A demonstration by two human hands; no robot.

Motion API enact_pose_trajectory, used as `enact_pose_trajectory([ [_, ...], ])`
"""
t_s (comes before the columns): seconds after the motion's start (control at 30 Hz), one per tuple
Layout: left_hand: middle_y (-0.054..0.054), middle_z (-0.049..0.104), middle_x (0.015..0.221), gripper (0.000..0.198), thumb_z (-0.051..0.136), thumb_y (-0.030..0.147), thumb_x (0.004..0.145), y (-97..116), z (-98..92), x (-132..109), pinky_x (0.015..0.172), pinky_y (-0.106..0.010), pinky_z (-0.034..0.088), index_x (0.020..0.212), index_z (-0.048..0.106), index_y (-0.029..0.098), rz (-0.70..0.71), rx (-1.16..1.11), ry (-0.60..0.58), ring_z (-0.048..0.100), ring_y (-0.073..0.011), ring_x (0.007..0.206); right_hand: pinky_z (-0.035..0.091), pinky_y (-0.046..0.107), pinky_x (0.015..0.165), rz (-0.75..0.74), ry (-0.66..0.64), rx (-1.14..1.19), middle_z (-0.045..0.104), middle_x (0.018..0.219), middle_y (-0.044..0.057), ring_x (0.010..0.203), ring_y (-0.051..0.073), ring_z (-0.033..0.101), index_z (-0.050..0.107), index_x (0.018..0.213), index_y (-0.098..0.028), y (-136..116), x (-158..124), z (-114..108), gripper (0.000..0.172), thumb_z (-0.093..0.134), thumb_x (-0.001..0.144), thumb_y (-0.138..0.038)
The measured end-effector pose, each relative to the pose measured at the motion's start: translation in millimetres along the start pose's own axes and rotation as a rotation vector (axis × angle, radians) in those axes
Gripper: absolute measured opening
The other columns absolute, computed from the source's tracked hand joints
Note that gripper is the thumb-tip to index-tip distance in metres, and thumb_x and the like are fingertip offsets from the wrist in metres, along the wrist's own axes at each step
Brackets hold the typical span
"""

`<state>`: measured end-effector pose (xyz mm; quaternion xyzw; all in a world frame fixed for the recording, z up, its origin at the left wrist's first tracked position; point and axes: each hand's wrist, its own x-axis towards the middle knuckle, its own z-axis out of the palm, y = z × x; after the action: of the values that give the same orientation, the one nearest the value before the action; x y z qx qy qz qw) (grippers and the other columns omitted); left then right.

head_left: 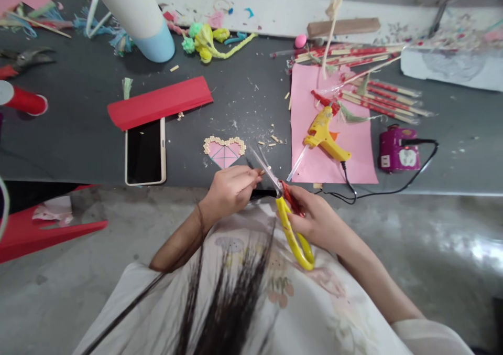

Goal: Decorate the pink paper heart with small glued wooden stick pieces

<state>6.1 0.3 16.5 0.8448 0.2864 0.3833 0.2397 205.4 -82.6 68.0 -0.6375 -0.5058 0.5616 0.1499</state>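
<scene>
My right hand [314, 211] is closed around a pair of scissors [296, 239] with one yellow and one red handle. Their blades are parted and point away from me at the table's near edge. My left hand [231, 190] pinches a thin pale stick [262, 172], whose end reaches the scissor blades; most of it is hidden by the fingers. Just beyond my left hand lies a pink paper heart [223, 154] with drawn lines, its upper edge bordered by small pale stick pieces. Short cut stick pieces [267, 144] are scattered beyond the blades.
A yellow glue gun [324, 135] rests on pink paper [334, 174], its cord running near the table edge beside a purple box [398, 148]. Red-wrapped sticks [389, 100] lie behind. To the left are a phone [145, 156], folded red paper [161, 102] and a white-blue cylinder [155, 40].
</scene>
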Motion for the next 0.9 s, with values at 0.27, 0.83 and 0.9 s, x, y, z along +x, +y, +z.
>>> enact_pose_trajectory([
  [0.27, 0.000, 0.065, 0.068, 0.020, 0.053, 0.008, 0.090, -2.6, 5.7, 4.4, 0.059, -0.019, 0.044, 0.073, 0.062, 0.015, -0.015, -0.010, 0.007, 0.058, -0.0087, 0.061, 0.033, 0.024, 0.055, 0.048, 0.032, -0.028, 0.047, 0.068, -0.006, 0.060, 0.010, 0.042, 0.049, 0.082, -0.021, -3.9, 3.4, -5.8, 0.021, 0.062, 0.075, -0.036],
  [0.83, 0.000, 0.067, 0.065, 0.027, 0.050, 0.012, 0.093, -2.9, 6.7, 16.5, 0.058, -0.019, 0.044, 0.068, 0.059, 0.017, 0.027, -0.038, 0.018, 0.062, -0.0090, 0.063, 0.040, 0.031, 0.067, -0.080, 0.055, -0.325, 0.051, 0.081, -0.001, 0.072, 0.016, 0.049, 0.038, 0.085, -0.024, -14.9, 8.7, -25.1, 0.023, 0.056, 0.079, -0.038],
  [0.9, 0.000, 0.067, 0.064, 0.027, 0.051, 0.011, 0.092, -4.6, 6.4, 17.5, 0.059, -0.019, 0.044, 0.067, 0.059, 0.017, 0.037, -0.029, 0.014, 0.061, -0.0090, 0.062, 0.040, 0.030, 0.065, -0.083, 0.042, -0.322, 0.051, 0.079, -0.002, 0.070, 0.015, 0.048, 0.037, 0.083, -0.024, -15.3, 9.4, -27.0, 0.024, 0.056, 0.080, -0.038],
])
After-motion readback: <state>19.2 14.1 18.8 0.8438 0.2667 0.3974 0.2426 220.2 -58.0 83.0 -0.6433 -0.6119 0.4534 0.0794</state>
